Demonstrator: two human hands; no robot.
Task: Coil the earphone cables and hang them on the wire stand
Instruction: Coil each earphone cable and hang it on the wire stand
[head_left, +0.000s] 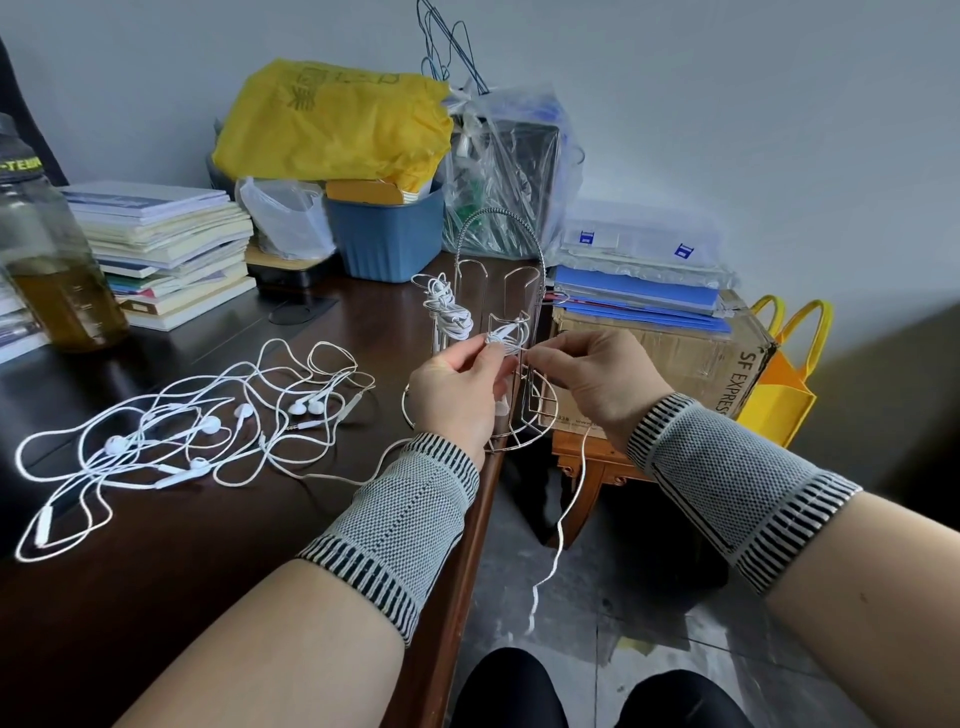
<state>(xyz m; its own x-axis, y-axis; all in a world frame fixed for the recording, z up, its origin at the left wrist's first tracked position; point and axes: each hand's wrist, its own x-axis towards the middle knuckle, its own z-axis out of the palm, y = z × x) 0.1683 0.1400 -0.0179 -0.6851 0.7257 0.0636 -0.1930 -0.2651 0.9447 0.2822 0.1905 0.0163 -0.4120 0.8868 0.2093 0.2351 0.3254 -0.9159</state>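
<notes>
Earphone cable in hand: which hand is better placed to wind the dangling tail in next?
Probably the right hand: the loose tail hangs directly below it, while the left hand pinches the small coil before the wire stand.

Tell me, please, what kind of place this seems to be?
Probably a home office or storage corner. A dark wooden desk carries a stack of paperback books, with blue document folders on a brown cardboard shipping box beside it against a plain grey wall.
</notes>
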